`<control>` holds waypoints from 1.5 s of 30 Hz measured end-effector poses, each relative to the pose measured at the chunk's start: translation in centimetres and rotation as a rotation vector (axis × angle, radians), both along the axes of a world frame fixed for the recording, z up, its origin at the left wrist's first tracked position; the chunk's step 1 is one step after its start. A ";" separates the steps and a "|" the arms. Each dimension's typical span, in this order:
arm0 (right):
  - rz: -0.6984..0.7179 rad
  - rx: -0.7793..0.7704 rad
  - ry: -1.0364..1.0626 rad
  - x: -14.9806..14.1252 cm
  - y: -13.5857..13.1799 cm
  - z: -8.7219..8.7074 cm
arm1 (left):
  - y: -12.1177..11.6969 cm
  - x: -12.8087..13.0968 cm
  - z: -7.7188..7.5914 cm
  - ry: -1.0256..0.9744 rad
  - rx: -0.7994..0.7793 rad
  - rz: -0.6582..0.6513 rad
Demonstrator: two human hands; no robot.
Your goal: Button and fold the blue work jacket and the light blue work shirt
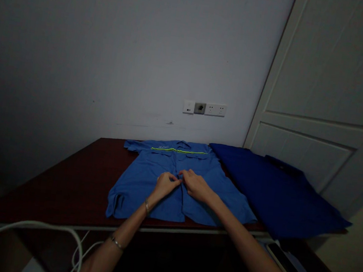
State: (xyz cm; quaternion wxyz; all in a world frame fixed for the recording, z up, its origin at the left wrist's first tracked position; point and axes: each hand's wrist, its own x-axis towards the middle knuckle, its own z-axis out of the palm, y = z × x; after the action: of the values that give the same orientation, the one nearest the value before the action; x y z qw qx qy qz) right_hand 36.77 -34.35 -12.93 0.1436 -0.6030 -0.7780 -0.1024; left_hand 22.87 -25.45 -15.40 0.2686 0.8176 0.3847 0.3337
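Note:
A blue short-sleeved shirt [150, 167] with a yellow-green stripe across the chest lies face up on the dark red table [89, 177], its collar towards the wall. My left hand [165, 185] pinches the front placket near the middle of the shirt, thumb and fingertips together. My right hand [195, 184] pinches the opposite front edge, its fingertips almost touching those of the left. Below the hands the two front panels lie apart at the hem. Any button between the fingertips is too small to make out.
A darker blue garment [261, 191] is spread over the table's right side, partly past its edge. Wall sockets [215, 109] sit above the table. A white cable [45, 225] loops at the lower left. A panelled door [319, 105] stands at the right.

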 end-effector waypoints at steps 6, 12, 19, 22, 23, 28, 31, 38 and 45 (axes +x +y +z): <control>0.021 0.000 -0.003 0.2 0.1 -0.2 | -0.6 0.6 0.5 0.092 -0.127 -0.005; 0.055 -0.016 0.141 0.8 0.5 -0.4 | -0.6 0.2 0.8 0.173 -0.137 0.021; 0.107 -0.062 0.352 1.2 0.9 -0.6 | -1.2 -0.2 1.2 0.281 -0.039 0.000; 0.122 -0.052 0.406 1.3 1.0 -0.9 | -1.3 -0.3 1.2 0.283 -0.021 -0.014; 0.124 -0.050 0.414 1.4 1.1 -1.0 | -1.3 -0.3 1.1 0.282 -0.021 -0.015; 0.098 -0.037 0.371 1.3 1.2 -1.2 | -1.7 -0.3 0.6 0.268 0.067 0.050; 0.075 -0.032 0.282 1.1 1.1 -0.8 | -2.0 -0.1 0.1 0.202 0.220 0.089; 0.038 -0.053 0.178 0.7 1.0 -0.5 | -1.6 0.3 -1.4 0.282 0.223 0.029; 0.089 -0.059 0.384 1.4 1.2 -0.9 | -1.0 0.6 -1.6 0.303 0.200 0.011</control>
State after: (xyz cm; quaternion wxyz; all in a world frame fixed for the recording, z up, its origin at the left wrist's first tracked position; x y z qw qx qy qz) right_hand 38.19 -33.19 -13.80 0.2758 -0.5803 -0.7650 0.0439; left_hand 23.43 -26.45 -16.98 0.1229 0.8790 0.3901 0.2449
